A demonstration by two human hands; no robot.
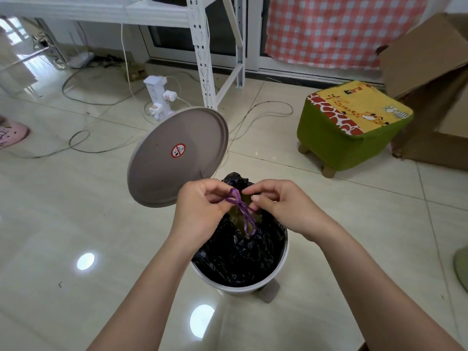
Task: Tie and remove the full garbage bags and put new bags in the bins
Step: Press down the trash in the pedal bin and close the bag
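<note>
Fingers of both hands curled and pinching the purple drawstring (239, 207) above the bin. Left hand (200, 209) holds the cord's left strand between thumb and forefinger; right hand (276, 206) pinches close to the crossing from the other side, remaining fingers tucked under. The two hands sit level with each other, about equally near the knot.

Drawstring: crossed once into a loop between the hands, with a longer loop trailing down and toward the camera over the bag. Long axis of the cord runs roughly top-left to bottom-right. Judgement: knot half-formed, so the next pull should go outward, hands apart, along the left-right line.

Garbage bag (238, 252): black, gathered at the neck, sitting inside the round white bin (283, 259), directly below the fingers. Contents mostly hidden; a yellowish-green patch shows near the neck, possibly refuse seen through the opening, cannot tell for certain. Bag not yet lifted out.

Bin lid (174, 158) stands open, tilted up on the far-left side, clear of the hands. Green footstool (349, 133) stands well apart on the far right.
</note>
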